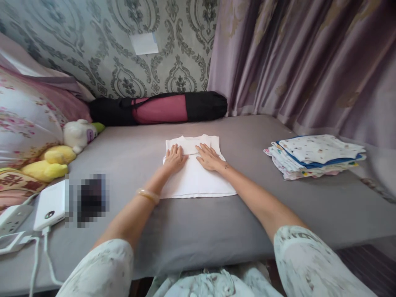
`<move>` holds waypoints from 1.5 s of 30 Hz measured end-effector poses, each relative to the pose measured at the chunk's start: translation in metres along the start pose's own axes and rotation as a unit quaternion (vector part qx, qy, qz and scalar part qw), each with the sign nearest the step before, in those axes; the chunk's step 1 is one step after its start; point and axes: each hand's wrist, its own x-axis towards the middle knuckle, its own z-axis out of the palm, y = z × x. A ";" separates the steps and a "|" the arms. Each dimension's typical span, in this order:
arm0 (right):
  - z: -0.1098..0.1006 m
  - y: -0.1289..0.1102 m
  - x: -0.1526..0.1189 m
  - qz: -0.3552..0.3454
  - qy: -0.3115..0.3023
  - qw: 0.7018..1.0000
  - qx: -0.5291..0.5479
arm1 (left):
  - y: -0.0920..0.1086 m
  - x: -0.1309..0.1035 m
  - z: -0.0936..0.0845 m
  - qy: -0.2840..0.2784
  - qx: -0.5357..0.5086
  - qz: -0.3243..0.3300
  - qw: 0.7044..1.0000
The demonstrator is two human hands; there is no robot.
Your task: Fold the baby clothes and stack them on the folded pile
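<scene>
A white shirt (198, 179) lies spread on the grey sheet in front of me, its neckline pointing away and its hem towards me. A crease or fold line crosses its upper part between my hands. My left hand (175, 158) rests flat on the shirt's upper left, fingers stretched out. On the upper right, my right hand (208, 156) presses flat as well, fingers spread. Neither hand grips the cloth.
To the right sits a stack of folded printed clothes (318, 154). A black and pink long bag (159, 109) lies along the wall. On the left are plush toys (78, 134), a white power bank (51, 204), a power strip (15, 218) with cables, and a blurred-out item.
</scene>
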 end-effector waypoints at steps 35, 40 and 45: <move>-0.024 0.029 -0.194 -0.168 0.060 0.978 -0.110 | -0.069 -0.171 -0.042 0.001 -0.019 0.255 0.967; -0.017 0.030 -0.193 -0.160 0.090 0.977 -0.106 | -0.067 -0.166 -0.043 0.037 -0.082 0.253 0.963; -0.020 0.029 -0.187 -0.126 0.099 0.985 -0.063 | -0.065 -0.156 -0.035 0.070 -0.114 0.231 0.964</move>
